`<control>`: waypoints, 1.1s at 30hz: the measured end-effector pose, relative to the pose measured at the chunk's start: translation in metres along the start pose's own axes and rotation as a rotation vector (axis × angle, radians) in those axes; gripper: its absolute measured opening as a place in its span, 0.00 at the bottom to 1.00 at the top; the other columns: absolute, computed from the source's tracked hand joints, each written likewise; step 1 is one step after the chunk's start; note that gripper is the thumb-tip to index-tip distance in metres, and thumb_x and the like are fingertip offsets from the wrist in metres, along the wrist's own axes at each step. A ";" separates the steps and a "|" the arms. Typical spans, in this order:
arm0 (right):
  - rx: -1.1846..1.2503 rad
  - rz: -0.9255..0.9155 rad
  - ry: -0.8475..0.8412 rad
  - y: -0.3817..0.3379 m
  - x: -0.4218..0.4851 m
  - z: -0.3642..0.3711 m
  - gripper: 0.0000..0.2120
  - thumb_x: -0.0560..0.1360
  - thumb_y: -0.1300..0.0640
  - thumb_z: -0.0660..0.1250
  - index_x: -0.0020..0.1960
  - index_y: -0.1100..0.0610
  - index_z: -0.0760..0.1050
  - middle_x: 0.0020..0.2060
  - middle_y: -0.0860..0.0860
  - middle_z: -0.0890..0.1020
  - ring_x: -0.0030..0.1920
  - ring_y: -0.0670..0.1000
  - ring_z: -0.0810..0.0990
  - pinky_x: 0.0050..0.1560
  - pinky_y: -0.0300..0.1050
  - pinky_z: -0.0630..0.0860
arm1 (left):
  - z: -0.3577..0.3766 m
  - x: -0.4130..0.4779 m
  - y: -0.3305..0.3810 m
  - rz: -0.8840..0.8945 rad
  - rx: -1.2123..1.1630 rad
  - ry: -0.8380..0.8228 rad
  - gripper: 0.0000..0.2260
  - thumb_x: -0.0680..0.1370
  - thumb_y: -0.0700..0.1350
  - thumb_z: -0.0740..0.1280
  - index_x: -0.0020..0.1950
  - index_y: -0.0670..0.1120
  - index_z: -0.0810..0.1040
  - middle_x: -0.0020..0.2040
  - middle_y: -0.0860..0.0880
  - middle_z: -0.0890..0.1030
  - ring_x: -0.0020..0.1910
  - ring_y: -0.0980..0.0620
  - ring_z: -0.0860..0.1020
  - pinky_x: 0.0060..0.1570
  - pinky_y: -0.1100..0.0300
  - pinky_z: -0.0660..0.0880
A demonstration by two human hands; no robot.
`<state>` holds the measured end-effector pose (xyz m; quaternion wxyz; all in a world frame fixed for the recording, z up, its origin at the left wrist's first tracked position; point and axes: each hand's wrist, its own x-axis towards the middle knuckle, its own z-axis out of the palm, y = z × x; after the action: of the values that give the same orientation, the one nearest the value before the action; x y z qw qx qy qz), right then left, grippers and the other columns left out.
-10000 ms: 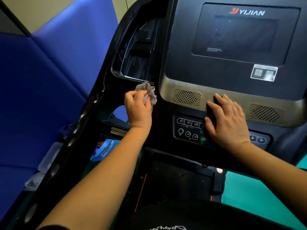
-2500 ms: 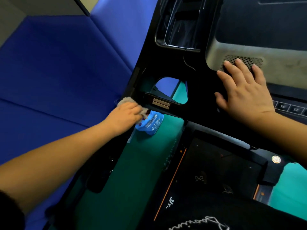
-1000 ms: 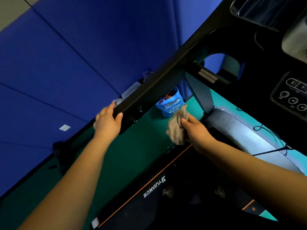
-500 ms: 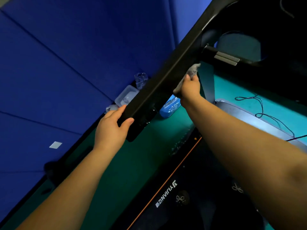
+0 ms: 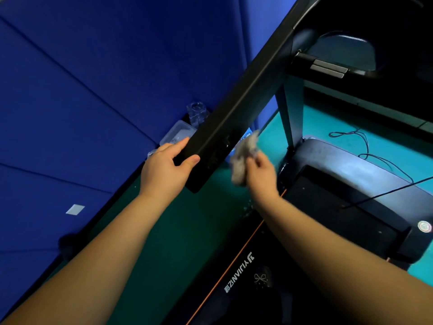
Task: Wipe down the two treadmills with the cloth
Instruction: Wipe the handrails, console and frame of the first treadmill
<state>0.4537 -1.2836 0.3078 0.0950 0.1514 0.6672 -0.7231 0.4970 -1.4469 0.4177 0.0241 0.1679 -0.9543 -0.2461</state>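
Blue padded wall panels (image 5: pixel 93 90) fill the left and far side of the view, meeting a green floor (image 5: pixel 178 231) that runs toward you.

On the right stands the black treadmill (image 5: pixel 239 273) you are on. Its running deck, with an orange stripe and a white logo, lies near you. Its grey motor cover (image 5: pixel 351 165) lies farther off, with a thin black cable (image 5: pixel 365 146) trailing over it. The console at the far right is cut off by the frame's edge and too dark to read.

A long black handrail (image 5: pixel 234 109) slants from the far right down to its free end between your hands.

Your left hand (image 5: pixel 164 170) grips that near end, thumb on the face toward you and fingers wrapped out of sight behind. This likely steadies you or the rail while the other hand works.

Your right hand (image 5: pixel 260 174), just right of the rail, pinches a crumpled grey cloth (image 5: pixel 243 158) in curled fingers. The cloth sits just beside the rail's inner face, placed to wipe that side. It is smeared with blur, so whether it touches the rail cannot be told.

Against the wall's foot, partly hidden behind the rail, lie a clear plastic container (image 5: pixel 178 134) and something crinkled and transparent (image 5: pixel 196 112), hard to identify. A small white patch (image 5: pixel 75 209) marks the wall at near left.

A second treadmill is not visible here.
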 end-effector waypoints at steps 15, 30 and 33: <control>-0.107 -0.387 0.020 0.013 -0.077 0.052 0.20 0.72 0.72 0.62 0.62 0.64 0.77 0.63 0.54 0.76 0.65 0.50 0.73 0.65 0.23 0.58 | 0.001 0.002 -0.003 0.013 -0.005 0.002 0.18 0.78 0.53 0.64 0.67 0.57 0.74 0.59 0.53 0.78 0.55 0.50 0.75 0.58 0.49 0.73; -0.090 -0.202 0.072 0.000 -0.083 0.067 0.18 0.74 0.68 0.64 0.61 0.56 0.79 0.45 0.53 0.70 0.41 0.42 0.70 0.49 0.22 0.63 | 0.000 0.009 -0.008 0.067 0.040 -0.045 0.17 0.79 0.49 0.61 0.69 0.55 0.72 0.59 0.49 0.77 0.54 0.47 0.75 0.57 0.51 0.72; -0.171 -0.353 0.121 -0.011 -0.073 0.044 0.20 0.70 0.71 0.61 0.57 0.60 0.81 0.47 0.53 0.71 0.48 0.45 0.72 0.56 0.26 0.65 | -0.002 0.009 -0.008 0.053 0.007 -0.073 0.18 0.80 0.48 0.61 0.70 0.55 0.71 0.61 0.49 0.76 0.56 0.50 0.75 0.52 0.58 0.70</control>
<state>0.5141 -1.3315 0.3461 -0.0608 0.0667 0.7469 -0.6588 0.4918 -1.4576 0.4151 -0.0047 0.1336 -0.9596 -0.2478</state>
